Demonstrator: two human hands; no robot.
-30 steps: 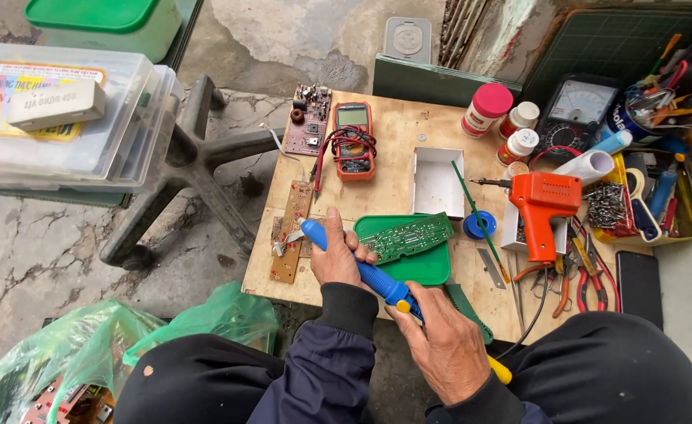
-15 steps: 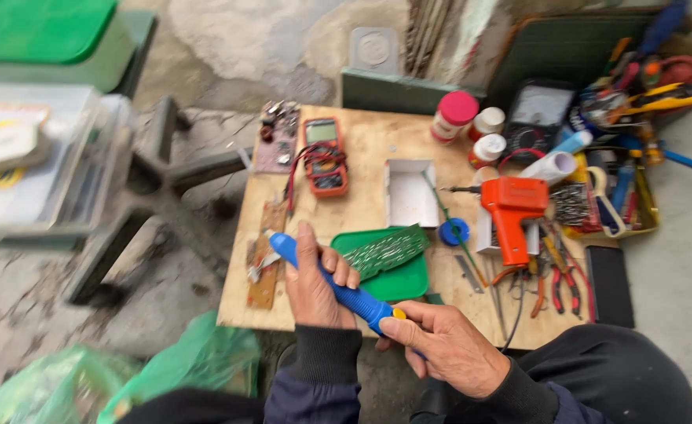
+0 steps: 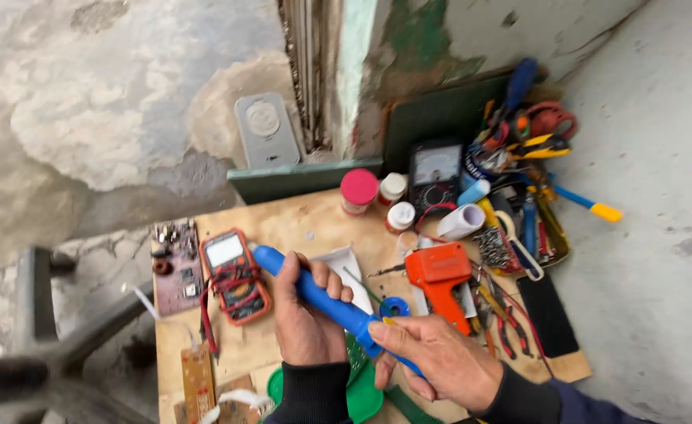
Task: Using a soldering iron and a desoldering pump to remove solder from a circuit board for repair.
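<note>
1. Here, a long blue plastic-handled tool (image 3: 324, 297) lies slantwise across the lower middle of the frame, its rounded end pointing to the upper left, above the wooden board (image 3: 291, 224).
2. The left hand (image 3: 307, 318) wraps tightly around the upper part of that handle, fingers curled over it.
3. The right hand (image 3: 436, 360) closes on the lower end of the same handle, thumb pressed on top.
4. Under both hands, at the bottom edge, a green plastic tray (image 3: 362, 396) peeks out.
5. Just left of the left hand sits a red handheld multimeter with a grey screen (image 3: 234, 275), and further left a brown circuit board (image 3: 175, 267).
6. Right of the hands, mid-frame, rests an orange pistol-shaped soldering gun (image 3: 439, 276), with a small blue spool (image 3: 394, 307) beside it.
7. Above, near the centre, stands a pink-lidded jar (image 3: 358, 191).
8. At the upper right, a cluttered heap of pliers and screwdrivers (image 3: 523, 204) fills the board's far side.
</note>
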